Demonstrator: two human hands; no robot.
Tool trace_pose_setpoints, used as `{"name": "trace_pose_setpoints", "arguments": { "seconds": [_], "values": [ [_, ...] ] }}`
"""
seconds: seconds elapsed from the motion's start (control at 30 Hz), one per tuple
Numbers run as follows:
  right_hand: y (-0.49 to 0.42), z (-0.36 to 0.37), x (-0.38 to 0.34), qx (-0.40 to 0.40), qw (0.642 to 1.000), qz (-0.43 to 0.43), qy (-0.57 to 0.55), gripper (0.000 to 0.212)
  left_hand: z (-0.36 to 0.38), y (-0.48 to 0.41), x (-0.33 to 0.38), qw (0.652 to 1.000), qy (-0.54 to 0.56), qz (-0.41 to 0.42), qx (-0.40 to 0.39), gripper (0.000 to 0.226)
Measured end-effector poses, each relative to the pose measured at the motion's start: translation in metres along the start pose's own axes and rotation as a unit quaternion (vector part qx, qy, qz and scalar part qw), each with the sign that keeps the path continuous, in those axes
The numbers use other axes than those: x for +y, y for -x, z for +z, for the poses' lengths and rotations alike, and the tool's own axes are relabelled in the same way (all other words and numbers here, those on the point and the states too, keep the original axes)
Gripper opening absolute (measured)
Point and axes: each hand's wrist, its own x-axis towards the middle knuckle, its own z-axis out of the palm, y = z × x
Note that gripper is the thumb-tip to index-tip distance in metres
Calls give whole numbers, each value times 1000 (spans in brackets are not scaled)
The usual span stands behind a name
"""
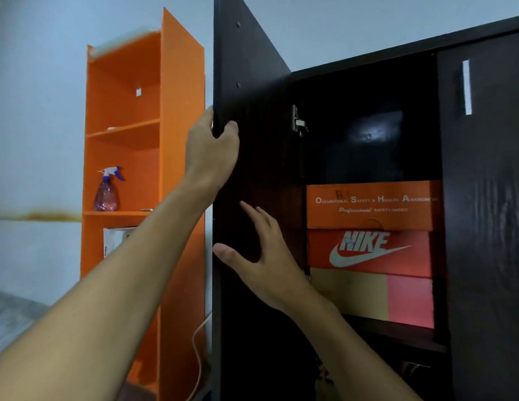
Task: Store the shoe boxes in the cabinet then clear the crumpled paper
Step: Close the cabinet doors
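Three shoe boxes are stacked on a shelf inside the dark cabinet (pixel 484 198): an orange safety-shoe box (pixel 371 205) on top, a red Nike box (pixel 368 251) under it, and a tan and pink box (pixel 374 296) at the bottom. The cabinet's left door (pixel 252 82) stands open. My left hand (pixel 212 149) grips the free edge of that door. My right hand (pixel 261 261) is spread flat against the door's inner face, just left of the boxes, holding nothing. No crumpled paper is in view.
An orange open shelf unit (pixel 142 140) stands left of the cabinet, with a purple spray bottle (pixel 107 192) on one shelf and a white packet (pixel 116 238) below. The cabinet's right door (pixel 490 227) is closed. A white cable (pixel 199 357) hangs between the two units.
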Motion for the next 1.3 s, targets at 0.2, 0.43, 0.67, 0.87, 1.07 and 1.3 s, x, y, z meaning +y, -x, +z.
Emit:
{"name": "trace_pose_setpoints", "arguments": {
  "seconds": [0.2, 0.43, 0.67, 0.87, 1.07, 1.3],
  "values": [
    [11, -26, 3, 79, 996, -28, -28, 94, 27, 13, 15, 994, 62, 44, -84, 32],
    [60, -130, 29, 107, 993, -24, -36, 59, 114, 33, 28, 974, 50, 103, -197, 64],
    [94, -200, 70, 241, 970, 11, 19, 46, 195, 62, -6, 946, -59, 105, -302, 66],
    [88, -206, 105, 309, 882, 44, 353, 65, 233, 63, -37, 941, -112, 113, -299, 70],
    [77, -205, 129, 282, 722, 20, 632, 56, 254, 58, -50, 921, -199, 134, -306, 71],
    [67, -201, 152, 215, 678, 74, 699, 59, 271, 53, -65, 908, -242, 158, -303, 71]
  ]
}}
